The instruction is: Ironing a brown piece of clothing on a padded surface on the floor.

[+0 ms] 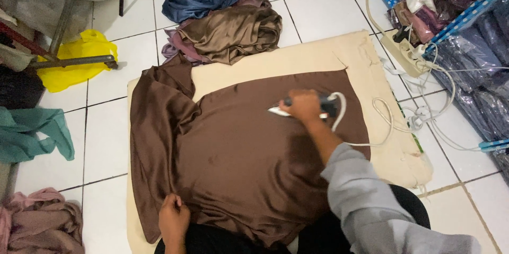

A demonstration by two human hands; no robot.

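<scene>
A brown satin cloth (233, 153) lies spread on a cream ironing pad (297, 58) on the tiled floor. My right hand (302, 107) grips the handle of a clothes iron (313, 107) resting on the cloth's far middle, its tip pointing left. A white cord (371, 127) runs from the iron off to the right. My left hand (172, 217) presses down on the cloth's near edge at the lower left, fingers curled on the fabric.
A pile of tan, mauve and blue cloths (222, 21) lies beyond the pad. A power strip (405, 52) with tangled cords sits at right beside blue shelves (466, 15) of wrapped fabric. Yellow bag (74, 58), teal cloth (32, 132) and pink cloth (37, 222) lie at left.
</scene>
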